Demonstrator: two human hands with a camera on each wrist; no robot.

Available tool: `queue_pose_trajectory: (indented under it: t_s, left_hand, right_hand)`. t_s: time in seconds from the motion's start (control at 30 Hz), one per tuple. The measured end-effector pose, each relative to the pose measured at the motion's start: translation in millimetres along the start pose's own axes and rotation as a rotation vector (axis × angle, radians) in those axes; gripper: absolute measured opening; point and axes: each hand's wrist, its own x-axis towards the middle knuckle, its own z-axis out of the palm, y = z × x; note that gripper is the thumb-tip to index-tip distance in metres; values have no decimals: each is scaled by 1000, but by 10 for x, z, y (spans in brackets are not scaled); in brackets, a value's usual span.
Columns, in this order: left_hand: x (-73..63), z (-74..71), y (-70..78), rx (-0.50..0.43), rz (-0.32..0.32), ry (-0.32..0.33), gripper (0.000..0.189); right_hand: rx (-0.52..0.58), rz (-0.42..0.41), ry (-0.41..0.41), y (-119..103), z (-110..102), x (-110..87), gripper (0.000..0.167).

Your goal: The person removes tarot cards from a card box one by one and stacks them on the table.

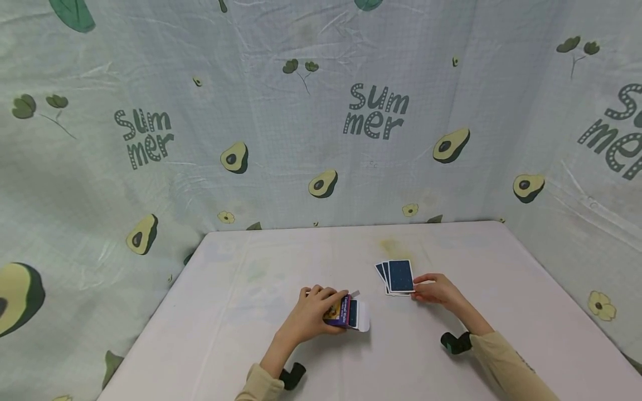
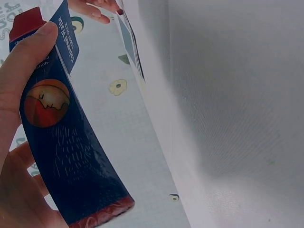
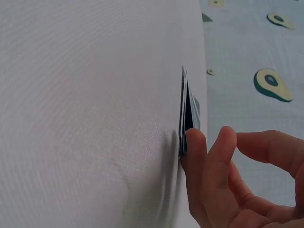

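Note:
My left hand [image 1: 315,315] grips a small tarot card box [image 2: 76,142], dark blue with red ends and a round face picture in the left wrist view. The thumb lies along one side of the box. Its white flap [image 1: 364,317] stands out at the right end, and the dark back of a card shows in the opening. Several dark blue cards [image 1: 400,276] with white borders lie overlapped on the table to the right. Beside them, my right hand [image 1: 437,291] touches their near right edge with a fingertip [image 3: 194,142]; its other fingers are loosely bent and apart.
A white cloth covers the table [image 1: 241,312]. Behind and at the sides hang pale curtains [image 1: 271,128] printed with avocados and lettering. Dark wrist devices [image 1: 455,343] sit below both hands.

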Motion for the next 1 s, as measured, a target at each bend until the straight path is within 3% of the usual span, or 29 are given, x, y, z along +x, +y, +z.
queue_pose_trajectory:
  t_s: [0.8, 1.0]
  left_hand:
    - [24, 1, 20, -10, -2, -15, 71]
    - [23, 11, 28, -20, -16, -24, 71]
  right_hand:
    - [-110, -8, 23, -52, 25, -83, 39]
    - [-110, -94, -36, -63, 121, -131, 41]
